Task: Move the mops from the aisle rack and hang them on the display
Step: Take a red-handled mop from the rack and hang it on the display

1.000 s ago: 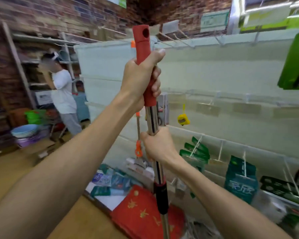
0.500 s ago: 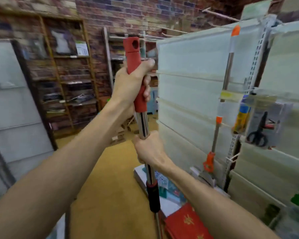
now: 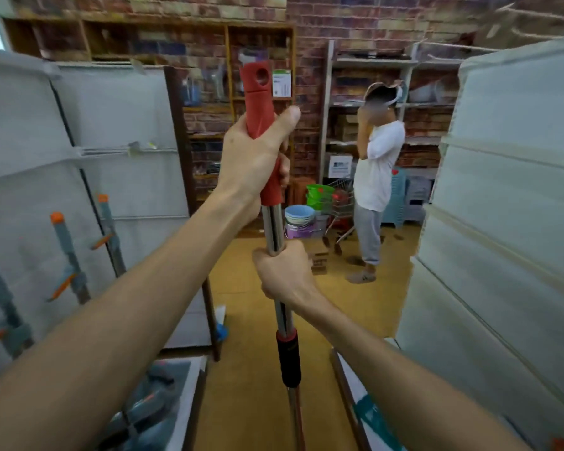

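I hold one mop [image 3: 275,227] upright in front of me; it has a red grip with a hanging hole at the top, a shiny metal pole and a black collar lower down. My left hand [image 3: 254,161] grips the red handle. My right hand [image 3: 282,271] grips the metal pole just below it. The mop's head is out of view below. Several grey mops with orange tips [image 3: 69,252] hang on the white display panel [image 3: 20,131] at my left.
A white panel wall [image 3: 508,196] stands close on my right, forming an aisle with a yellow floor. A person in a white shirt [image 3: 376,177] stands ahead beside a shopping cart [image 3: 339,206], stacked basins [image 3: 298,219] and brick-backed shelves. Low shelf edges flank my feet.
My view has swung left, away from the right-hand shelf wall and down the aisle. The hanging mops on the left panel and the person have come into view. Both hands keep their hold.
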Tool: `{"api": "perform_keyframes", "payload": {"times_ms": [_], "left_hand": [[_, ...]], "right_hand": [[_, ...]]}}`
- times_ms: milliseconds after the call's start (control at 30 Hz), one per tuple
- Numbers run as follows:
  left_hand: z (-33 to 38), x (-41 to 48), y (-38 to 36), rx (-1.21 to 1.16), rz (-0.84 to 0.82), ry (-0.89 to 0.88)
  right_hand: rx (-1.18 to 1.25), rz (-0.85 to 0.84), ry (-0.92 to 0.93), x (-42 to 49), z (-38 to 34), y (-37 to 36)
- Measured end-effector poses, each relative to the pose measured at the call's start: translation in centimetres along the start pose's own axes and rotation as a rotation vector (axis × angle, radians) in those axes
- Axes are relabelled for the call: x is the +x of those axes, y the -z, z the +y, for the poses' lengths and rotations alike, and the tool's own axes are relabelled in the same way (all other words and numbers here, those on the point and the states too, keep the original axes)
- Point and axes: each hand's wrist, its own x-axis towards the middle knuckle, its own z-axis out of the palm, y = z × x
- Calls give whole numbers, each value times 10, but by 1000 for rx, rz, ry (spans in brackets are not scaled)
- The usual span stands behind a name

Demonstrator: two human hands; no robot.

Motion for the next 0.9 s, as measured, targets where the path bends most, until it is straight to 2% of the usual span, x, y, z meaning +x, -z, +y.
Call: {"api": "perform_keyframes", "payload": {"times_ms": [100,300,567,900], "left_hand": [[-29,44,21,-2,30,-15],[-90,140,59,-34,39,-25],[-154,271,75,-96,-23,7],[-244,404,37,-94,-128,-35]], "right_hand": [[-12,-73,31,51,6,-19],[-74,-88,73,160,19,-55],[-130,67,30,305,24,-81],[-74,186,27,452,53,-54]]}}
